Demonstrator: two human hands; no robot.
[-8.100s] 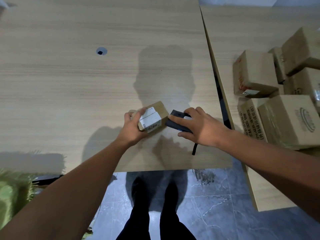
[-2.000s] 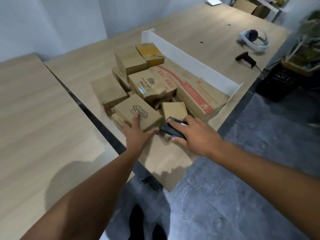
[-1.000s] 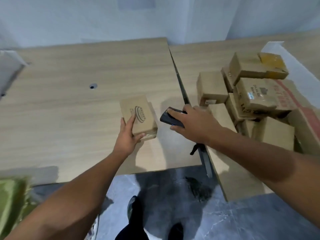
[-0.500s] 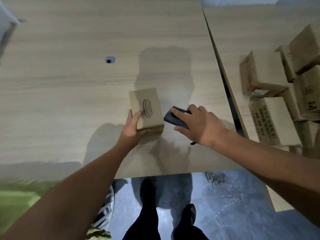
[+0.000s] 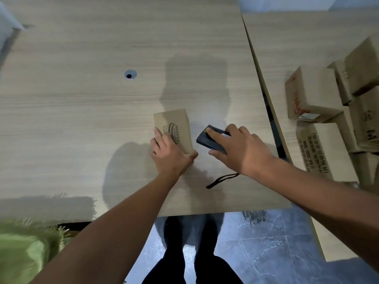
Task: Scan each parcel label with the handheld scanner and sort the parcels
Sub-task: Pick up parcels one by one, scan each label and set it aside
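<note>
Tables come first, as the biggest things: the wide wooden table [image 5: 82,119] under both hands, and a second table [image 5: 291,37] to the right of the right hand, apart from the first by a narrow dark gap. On that second table, well to the right of the right hand, stands the pile of cardboard parcels [image 5: 320,148], some leaning on each other; one shows a white label on its near edge. Next in size is the parcel [image 5: 174,121] now in work, a small brown box with a round printed stamp on top; it lies flat on the wide table, directly under and in front of the left hand [image 5: 171,155]. This hand is spread over the near end of the box, fingers on the top face and thumb at the right side, so it presses and grips lightly, not clamped hard. No label is visible on the upper face. I judge the box is light and stiff, with dry cardboard that does not slip; it should be taken by the two long sides and turned to find the label. Just right of the box, the right hand [image 5: 242,149] is closed around the dark handheld scanner [image 5: 207,139], index finger lying on its top. Its thin black wrist strap [image 5: 221,179] lies below the right wrist.
</note>
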